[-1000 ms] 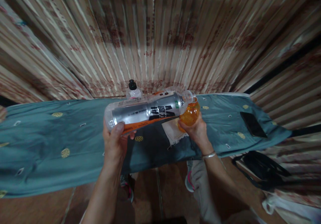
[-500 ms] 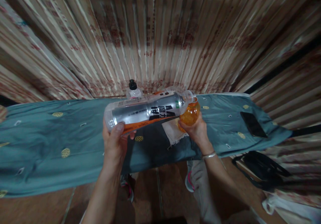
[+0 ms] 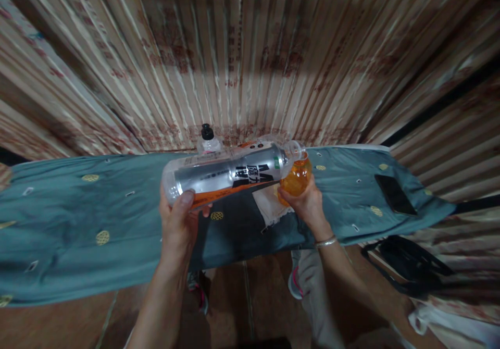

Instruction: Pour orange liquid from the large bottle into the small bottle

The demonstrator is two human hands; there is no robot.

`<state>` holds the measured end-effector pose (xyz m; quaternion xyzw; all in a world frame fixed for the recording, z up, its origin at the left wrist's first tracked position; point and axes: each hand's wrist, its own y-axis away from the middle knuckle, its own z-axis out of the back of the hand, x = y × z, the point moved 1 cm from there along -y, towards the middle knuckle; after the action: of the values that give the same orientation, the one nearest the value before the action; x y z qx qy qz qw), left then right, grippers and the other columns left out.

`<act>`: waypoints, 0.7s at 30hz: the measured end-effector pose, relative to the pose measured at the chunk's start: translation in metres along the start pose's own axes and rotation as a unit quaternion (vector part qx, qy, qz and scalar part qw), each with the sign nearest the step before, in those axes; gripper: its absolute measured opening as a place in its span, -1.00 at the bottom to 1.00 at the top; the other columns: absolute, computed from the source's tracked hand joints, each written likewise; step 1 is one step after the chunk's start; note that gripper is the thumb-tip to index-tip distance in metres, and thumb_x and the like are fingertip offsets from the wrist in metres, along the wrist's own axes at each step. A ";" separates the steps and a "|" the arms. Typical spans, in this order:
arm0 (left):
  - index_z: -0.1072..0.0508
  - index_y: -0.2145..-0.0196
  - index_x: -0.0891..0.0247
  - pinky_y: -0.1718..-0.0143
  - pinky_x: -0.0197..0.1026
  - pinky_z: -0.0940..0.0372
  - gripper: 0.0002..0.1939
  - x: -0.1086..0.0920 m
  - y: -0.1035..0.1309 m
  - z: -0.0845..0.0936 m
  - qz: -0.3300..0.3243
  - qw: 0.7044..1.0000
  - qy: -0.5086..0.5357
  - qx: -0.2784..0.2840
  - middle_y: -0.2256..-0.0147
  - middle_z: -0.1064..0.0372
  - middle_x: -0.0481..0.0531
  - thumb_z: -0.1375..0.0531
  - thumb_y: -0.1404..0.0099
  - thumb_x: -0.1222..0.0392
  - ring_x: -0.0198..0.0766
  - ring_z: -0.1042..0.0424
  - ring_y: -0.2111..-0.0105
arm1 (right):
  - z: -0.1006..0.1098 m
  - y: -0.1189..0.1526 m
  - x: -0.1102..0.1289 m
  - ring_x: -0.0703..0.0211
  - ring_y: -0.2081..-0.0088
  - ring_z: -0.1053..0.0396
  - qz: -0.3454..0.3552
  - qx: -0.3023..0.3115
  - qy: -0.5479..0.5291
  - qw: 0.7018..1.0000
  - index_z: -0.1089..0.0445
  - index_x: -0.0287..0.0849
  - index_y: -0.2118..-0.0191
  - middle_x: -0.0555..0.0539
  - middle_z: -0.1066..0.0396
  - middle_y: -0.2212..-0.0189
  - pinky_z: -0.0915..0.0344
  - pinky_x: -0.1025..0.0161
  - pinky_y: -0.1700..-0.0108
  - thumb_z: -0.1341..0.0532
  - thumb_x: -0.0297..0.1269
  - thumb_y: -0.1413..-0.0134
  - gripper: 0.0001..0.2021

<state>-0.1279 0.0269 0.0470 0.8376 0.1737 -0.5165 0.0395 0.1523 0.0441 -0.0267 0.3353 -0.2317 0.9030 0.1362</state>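
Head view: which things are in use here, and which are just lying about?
In use: silver-labelled bottle, tilted in the left hand; orange bottle, in the right hand.

Seemingly just lying about: black phone; dark bag; black-capped bottle, standing behind.

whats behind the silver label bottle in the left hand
The black cap and clear top of a second bottle show above it, before the curtain. The silver label bottle covers the second bottle's lower part, which cannot be seen.

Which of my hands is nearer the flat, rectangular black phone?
Right. Your right hand, around the translucent orange container, is left of the phone; your left hand, gripping the silver-and-orange plastic bottle, is farther left.
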 end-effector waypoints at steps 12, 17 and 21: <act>-0.44 0.17 0.17 0.72 -0.28 -0.15 -0.51 -0.002 0.001 -0.002 0.003 1.000 -0.007 -0.003 0.46 -0.41 -0.06 -0.43 0.07 0.03 -0.26 -0.37 0.63 | 0.000 0.000 -0.001 -0.23 0.08 -0.58 0.003 0.002 0.004 1.000 -0.23 -0.22 -0.20 -0.29 -0.57 0.05 -0.50 -0.02 0.09 -0.40 0.12 0.22 -0.13; -0.43 0.17 0.16 0.73 -0.28 -0.15 -0.48 -0.003 0.001 -0.002 0.006 1.000 -0.001 -0.006 0.47 -0.40 -0.06 -0.45 0.09 0.01 -0.25 -0.38 0.63 | 0.000 0.000 -0.003 -0.23 0.09 -0.58 0.006 0.003 0.009 1.000 -0.22 -0.19 -0.19 -0.27 -0.57 0.06 -0.50 0.00 0.12 -0.40 0.15 0.21 -0.14; -0.43 0.21 0.16 0.73 -0.27 -0.17 -0.51 -0.003 0.001 -0.002 0.006 1.000 -0.015 0.000 0.46 -0.41 -0.04 -0.44 0.08 -0.01 -0.25 -0.38 0.62 | -0.001 0.000 -0.004 -0.23 0.06 -0.57 0.023 0.001 0.011 1.000 -0.21 -0.18 -0.21 -0.29 -0.55 0.00 -0.49 -0.02 0.10 -0.38 0.17 0.17 -0.14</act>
<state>-0.1267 0.0263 0.0504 0.8307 0.1685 -0.5287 0.0454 0.1547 0.0440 -0.0301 0.3205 -0.2367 0.9096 0.1177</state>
